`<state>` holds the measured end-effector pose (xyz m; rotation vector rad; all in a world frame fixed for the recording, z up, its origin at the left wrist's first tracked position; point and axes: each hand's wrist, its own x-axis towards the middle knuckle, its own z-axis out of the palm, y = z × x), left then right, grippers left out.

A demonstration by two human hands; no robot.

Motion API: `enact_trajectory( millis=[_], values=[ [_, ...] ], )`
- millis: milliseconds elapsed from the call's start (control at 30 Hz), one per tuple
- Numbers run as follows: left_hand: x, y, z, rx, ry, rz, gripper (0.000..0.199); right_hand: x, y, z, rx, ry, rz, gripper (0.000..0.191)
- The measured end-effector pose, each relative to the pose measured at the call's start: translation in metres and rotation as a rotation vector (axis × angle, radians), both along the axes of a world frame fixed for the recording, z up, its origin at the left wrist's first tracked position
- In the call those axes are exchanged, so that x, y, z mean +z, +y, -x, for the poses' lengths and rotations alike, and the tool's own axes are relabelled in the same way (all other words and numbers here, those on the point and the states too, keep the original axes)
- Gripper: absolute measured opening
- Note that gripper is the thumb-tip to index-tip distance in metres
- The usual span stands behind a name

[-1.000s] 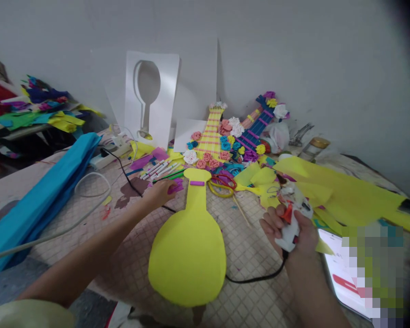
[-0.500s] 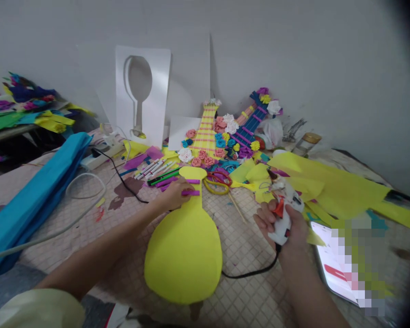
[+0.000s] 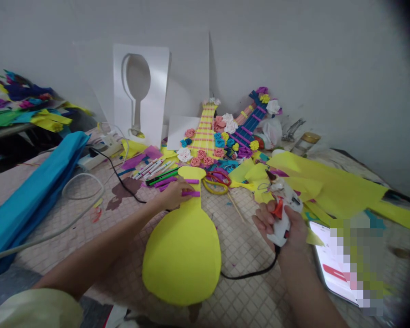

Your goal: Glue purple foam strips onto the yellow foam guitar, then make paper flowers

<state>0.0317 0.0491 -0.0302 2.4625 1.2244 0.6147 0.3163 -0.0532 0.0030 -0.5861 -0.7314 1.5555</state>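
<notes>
The left hand [image 3: 172, 195] presses a purple strip [image 3: 190, 193] on the neck of the yellow cutout [image 3: 182, 255], flat on the tabletop [image 3: 246, 255]; the strip seems light and floppy, best pinched at its ends; the right hand [image 3: 287, 225] is closed around a glue gun [image 3: 283, 212].

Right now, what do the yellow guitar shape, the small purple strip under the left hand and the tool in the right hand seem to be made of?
Yellow guitar shape: probably craft foam or thick paper, matte, lying flat with clean cut edges. Purple strip under the left hand: seemingly the same matte sheet stuff, cut narrow. Glue gun in the right hand: glossy white hard plastic, orange trigger, black cord.
</notes>
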Motion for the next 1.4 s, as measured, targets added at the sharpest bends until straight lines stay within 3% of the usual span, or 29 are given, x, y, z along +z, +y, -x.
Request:
enact_trajectory(
  millis=[167,400,667,900,1300,1400],
  values=[
    [0.005,-0.004,0.001,-0.024,-0.009,0.018,0.017,0.001,0.0,0.0,-0.002,-0.007,-0.007,0.018],
    [-0.004,-0.001,0.002,-0.08,-0.018,0.052,0.017,0.005,0.001,0.003,-0.019,-0.074,-0.035,0.019],
    [-0.001,-0.002,0.002,-0.083,-0.029,0.069,0.02,0.003,-0.001,0.002,-0.003,-0.047,-0.02,0.02],
    [-0.008,0.002,0.005,-0.122,-0.064,0.087,0.02,0.007,0.0,0.005,-0.012,-0.096,-0.031,0.022],
    [-0.012,0.002,0.005,-0.102,-0.142,0.112,0.019,0.007,-0.002,0.006,-0.021,-0.088,-0.024,0.02],
    [-0.007,0.0,0.004,-0.077,-0.181,0.135,0.015,0.004,-0.002,0.005,-0.027,-0.096,-0.026,0.021]
  ],
)
